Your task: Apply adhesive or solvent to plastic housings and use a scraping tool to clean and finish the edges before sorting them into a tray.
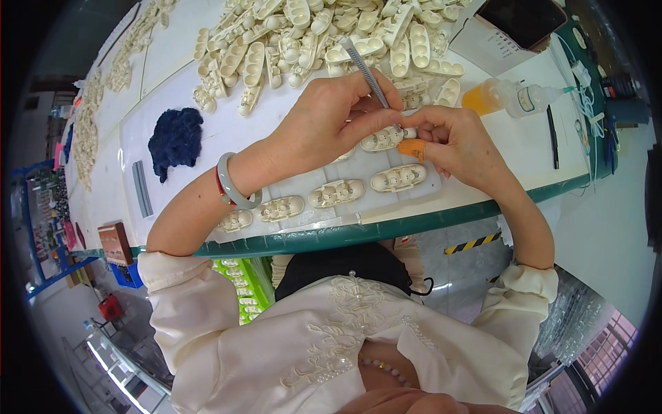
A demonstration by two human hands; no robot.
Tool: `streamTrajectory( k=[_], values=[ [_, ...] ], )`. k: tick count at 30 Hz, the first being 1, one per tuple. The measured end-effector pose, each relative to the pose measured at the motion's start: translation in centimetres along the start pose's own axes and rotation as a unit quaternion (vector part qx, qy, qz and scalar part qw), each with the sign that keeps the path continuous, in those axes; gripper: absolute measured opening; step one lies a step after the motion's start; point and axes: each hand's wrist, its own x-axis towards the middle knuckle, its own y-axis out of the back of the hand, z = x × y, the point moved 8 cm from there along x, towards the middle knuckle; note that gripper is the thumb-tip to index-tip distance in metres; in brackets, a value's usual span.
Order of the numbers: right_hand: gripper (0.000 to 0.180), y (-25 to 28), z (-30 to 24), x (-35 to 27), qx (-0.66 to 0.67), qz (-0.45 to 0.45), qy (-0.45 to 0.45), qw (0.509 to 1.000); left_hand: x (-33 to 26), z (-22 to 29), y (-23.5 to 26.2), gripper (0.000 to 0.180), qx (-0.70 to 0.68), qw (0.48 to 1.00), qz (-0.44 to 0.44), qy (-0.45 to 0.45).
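My left hand [331,124] grips a thin grey ribbed stick [363,69] between thumb and fingers, its upper end slanting away to the far left. The fingers of my right hand [462,141] are pinched close to the left fingertips; what they hold, if anything, is too small to make out. An orange finger cover [412,149] sits on one right-hand digit. Just under both hands lies a cream pod-shaped piece [379,140] with rounded bumps, partly hidden by fingers. Nearer me, similar pieces form a row, among them a right one [398,178], a middle one [336,193] and a left one [281,208].
A large heap of cream pod pieces [296,41] covers the far side. Dark blue fluffy material [175,143] and grey strips [142,188] lie left. At right are a bottle of orange liquid [483,96], a clear nozzle bottle [534,100], a white box [486,41] and a black pen [552,138].
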Motion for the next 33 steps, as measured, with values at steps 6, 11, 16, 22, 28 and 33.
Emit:
streamTrajectory(
  k=[6,11,16,22,28,33],
  values=[
    [0.024,0.0,-0.2,-0.1,-0.004,-0.002,-0.009,1.0,0.0,0.5,-0.3,0.013,-0.026,1.0,0.001,0.015],
    [0.026,-0.1,0.1,0.0,0.003,-0.009,-0.014,1.0,0.1,1.3,-0.1,0.013,0.05,0.998,0.015,-0.021],
    [0.023,0.1,0.6,0.0,0.048,-0.024,-0.024,0.998,0.1,2.0,-0.6,0.012,0.096,0.992,0.013,-0.081],
    [0.026,-0.1,0.7,0.4,0.094,-0.063,-0.048,0.992,0.1,1.5,-1.1,0.013,0.098,0.992,0.012,-0.081],
    [0.022,-0.2,0.7,0.7,0.123,-0.052,-0.075,0.988,0.4,1.4,-1.0,0.014,0.096,0.992,0.011,-0.084],
    [0.022,0.0,0.7,1.1,0.128,-0.039,-0.092,0.987,0.6,0.0,-0.5,0.014,-0.022,1.0,-0.005,-0.019]
  ],
)
